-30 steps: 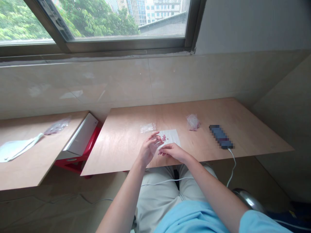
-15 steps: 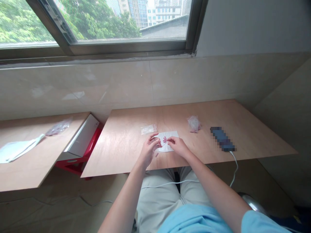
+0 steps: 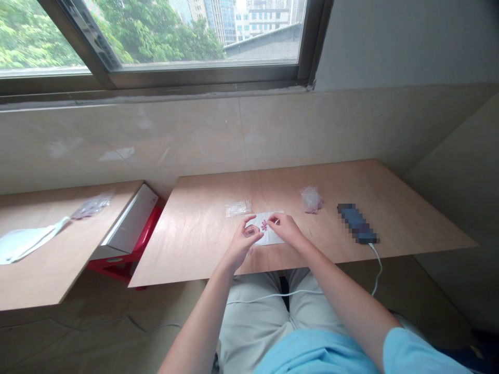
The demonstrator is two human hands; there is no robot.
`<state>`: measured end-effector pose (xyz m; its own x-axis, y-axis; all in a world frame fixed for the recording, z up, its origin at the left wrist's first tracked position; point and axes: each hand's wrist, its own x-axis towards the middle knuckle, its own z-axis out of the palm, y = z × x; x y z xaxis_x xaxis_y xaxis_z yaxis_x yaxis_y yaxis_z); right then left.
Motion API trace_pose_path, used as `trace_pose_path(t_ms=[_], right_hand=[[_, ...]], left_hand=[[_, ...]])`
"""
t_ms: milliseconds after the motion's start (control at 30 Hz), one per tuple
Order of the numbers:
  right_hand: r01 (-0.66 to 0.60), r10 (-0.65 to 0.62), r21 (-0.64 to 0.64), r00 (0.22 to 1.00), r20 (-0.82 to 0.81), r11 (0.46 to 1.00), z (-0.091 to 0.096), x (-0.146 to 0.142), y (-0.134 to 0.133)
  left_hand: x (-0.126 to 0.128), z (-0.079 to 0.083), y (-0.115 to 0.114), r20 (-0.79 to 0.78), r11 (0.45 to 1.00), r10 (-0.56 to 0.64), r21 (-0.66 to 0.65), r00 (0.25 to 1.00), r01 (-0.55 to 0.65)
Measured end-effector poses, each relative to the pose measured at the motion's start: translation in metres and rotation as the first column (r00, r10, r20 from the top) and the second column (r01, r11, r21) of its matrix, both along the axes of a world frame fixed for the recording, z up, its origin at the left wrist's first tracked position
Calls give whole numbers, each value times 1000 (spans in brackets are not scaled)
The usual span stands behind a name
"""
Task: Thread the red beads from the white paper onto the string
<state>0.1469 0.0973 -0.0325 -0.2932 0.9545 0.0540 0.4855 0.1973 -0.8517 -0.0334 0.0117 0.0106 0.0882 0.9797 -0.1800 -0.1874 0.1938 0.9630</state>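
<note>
A white paper sheet (image 3: 271, 236) lies on the plywood table (image 3: 343, 208), with a small cluster of pink-red pills or beads (image 3: 264, 225) on it. My right hand (image 3: 286, 229) rests at the sheet's upper right, its fingertips close to the cluster. My left hand (image 3: 241, 241) is raised just left of the sheet, fingers curled. A small transparent plastic piece with a reddish tint (image 3: 249, 231) shows between its thumb and fingers. Its exact contents are too small to tell.
A flat transparent bag (image 3: 238, 208) and a crumpled one (image 3: 311, 199) lie beyond the sheet. To the right is a pixelated phone (image 3: 357, 223) with a white cable. A lower board to the left holds a face mask (image 3: 23, 241) and a white box.
My left hand has turned, showing the small transparent piece. My right hand has moved closer to the pink-red cluster, and the sheet sits slightly differently.
</note>
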Motion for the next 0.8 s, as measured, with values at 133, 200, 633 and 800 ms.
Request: trace_pose_path(t_ms=[133,200,633,800], right_hand=[[16,-29,-49,961,-274,999,29,-13,-8],[-40,41,8,969,-243,999,45,-22,-18],[-26,23,-19,988,-151,999,21,11,-26],[-331,215,-269,898,-382,905,4,7,-43]], left_hand=[[4,0,1,21,1000,-16,26,1000,16],[6,0,2,49,999,-2,54,999,0],[6,3,5,292,999,24,39,956,-36],[5,5,7,408,999,16,32,913,-31]])
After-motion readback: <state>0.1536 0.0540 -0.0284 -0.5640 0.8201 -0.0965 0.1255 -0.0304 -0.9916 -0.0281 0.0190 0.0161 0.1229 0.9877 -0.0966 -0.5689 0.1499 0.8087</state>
